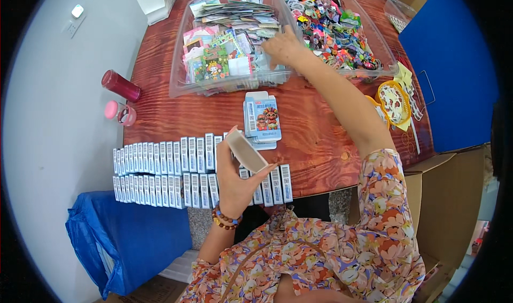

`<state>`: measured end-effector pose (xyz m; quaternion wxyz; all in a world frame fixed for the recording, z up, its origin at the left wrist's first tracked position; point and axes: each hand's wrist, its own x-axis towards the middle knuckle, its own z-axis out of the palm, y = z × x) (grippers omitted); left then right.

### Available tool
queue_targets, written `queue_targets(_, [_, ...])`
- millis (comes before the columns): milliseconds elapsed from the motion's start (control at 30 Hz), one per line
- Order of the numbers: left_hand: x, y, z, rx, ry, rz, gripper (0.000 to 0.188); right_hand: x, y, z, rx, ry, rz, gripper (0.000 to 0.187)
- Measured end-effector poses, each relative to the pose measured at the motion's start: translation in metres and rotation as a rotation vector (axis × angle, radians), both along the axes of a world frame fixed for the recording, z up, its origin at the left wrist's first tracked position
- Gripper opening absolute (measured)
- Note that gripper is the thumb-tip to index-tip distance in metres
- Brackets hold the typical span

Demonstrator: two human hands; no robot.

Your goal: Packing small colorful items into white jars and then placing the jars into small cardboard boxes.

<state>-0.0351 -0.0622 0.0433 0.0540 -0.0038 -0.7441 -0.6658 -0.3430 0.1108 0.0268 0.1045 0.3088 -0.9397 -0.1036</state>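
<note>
My left hand [236, 184] is wrapped round a small card box [247, 152], held tilted above the rows with its open end up; its inside looks bare. My right hand [284, 46] reaches over the right side of a clear plastic bin [179, 79] full of flat picture packets [216, 63]. Its thumb and fingers look apart, down among the packets; the fingertips are partly hidden. Between the bin and my left hand lies a stack of flattened blue boxes [263, 119] with cartoon figures. Two rows of upright filled-out boxes [160, 191] stand along the near table edge.
A second clear bin [390, 71] holds colourful hair ties [336, 30]. Yellow dishes [394, 103] of small pieces sit at the right. A dark red bottle [122, 85] and a pink-lidded jar [120, 112] stand at the left. Cardboard cartons [449, 196] flank my right side.
</note>
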Motion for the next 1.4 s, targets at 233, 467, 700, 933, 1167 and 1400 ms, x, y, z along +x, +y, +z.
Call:
queue_targets(233, [0.003,-0.006,-0.003,-0.017,-0.021,-0.044,0.09,-0.02,0.009,0.016,-0.07,-0.313,-0.005,0.036])
queue_targets(467, [-0.007,0.004,-0.003,0.069,0.001,0.017,0.089,-0.011,0.041,0.039,-0.355,-0.278,0.04,0.023])
queue_targets(700, [-0.024,0.015,-0.015,-0.372,0.226,0.074,0.077,0.045,0.084,0.067,-1.115,-0.427,0.04,0.017])
queue_targets(933, [-0.032,0.021,-0.024,-0.583,0.318,0.074,0.077,0.198,0.08,0.096,-1.418,-0.495,0.03,0.01])
queue_targets(1167, [-0.025,0.051,-0.011,-0.675,0.372,0.018,0.081,0.252,0.083,0.078,-1.182,-0.13,0.06,0.014])
queue_targets(1400, [-0.024,0.063,-0.008,-0.672,0.358,0.003,0.085,0.265,0.082,0.078,-0.731,-0.039,0.107,0.022])
